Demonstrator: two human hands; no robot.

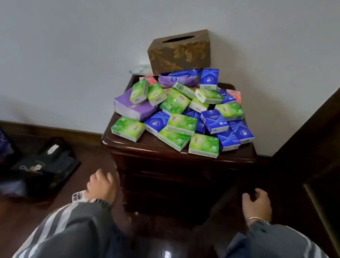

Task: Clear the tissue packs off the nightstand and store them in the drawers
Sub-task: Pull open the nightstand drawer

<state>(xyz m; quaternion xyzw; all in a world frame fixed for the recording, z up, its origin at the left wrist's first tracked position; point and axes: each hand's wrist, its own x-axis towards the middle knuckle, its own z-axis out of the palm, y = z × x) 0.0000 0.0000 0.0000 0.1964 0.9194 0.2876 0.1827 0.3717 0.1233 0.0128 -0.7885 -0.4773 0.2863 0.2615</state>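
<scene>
Dozens of tissue packs (180,112) heaped on the nightstand (239,158); drawers (170,183) look closed, nothing stored yet; what's the catch? (OP)

Left hand (102,187) looks wrapped round a phone (77,197); right hand (256,204) loose, holding nothing. Brown tissue box (179,50) sits tilted on the heap; I'd guess pulling low packs slides it off lol (reply)

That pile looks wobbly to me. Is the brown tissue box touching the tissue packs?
Touching. The head view shows the brown tissue box tilted, its lower edge sitting directly on the purple pack at the pile's back.
</scene>
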